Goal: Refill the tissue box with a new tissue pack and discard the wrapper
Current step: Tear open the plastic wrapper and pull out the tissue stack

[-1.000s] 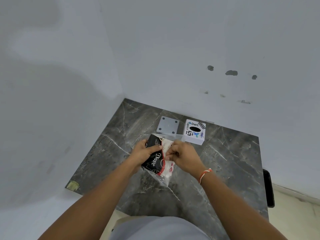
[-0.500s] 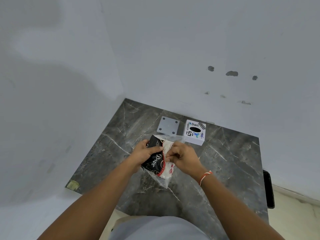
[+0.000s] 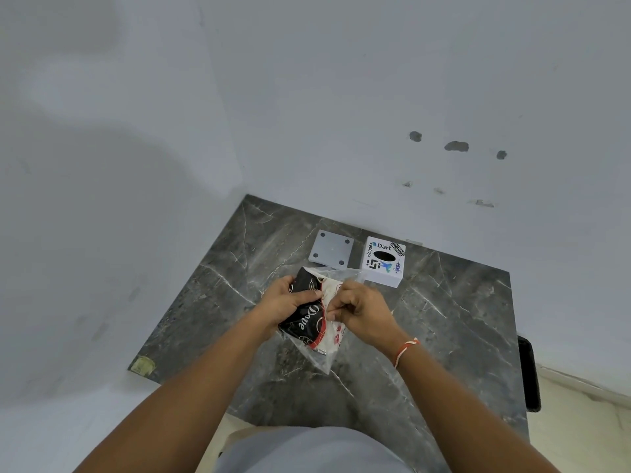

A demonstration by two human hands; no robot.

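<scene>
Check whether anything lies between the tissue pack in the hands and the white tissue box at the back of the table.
Nothing visible does. The black-and-white plastic-wrapped tissue pack, held by the left hand and right hand, sits just in front of the white cube tissue box. The grey square plate lies left of the box, off that path.

Dark veined marble-look worktop [image 3: 444,319], smooth with a dull sheen. Clear, crinkled plastic wrapper [image 3: 324,360]. Matt white tissue box [image 3: 384,276]; matt grey plate [image 3: 330,249].
</scene>
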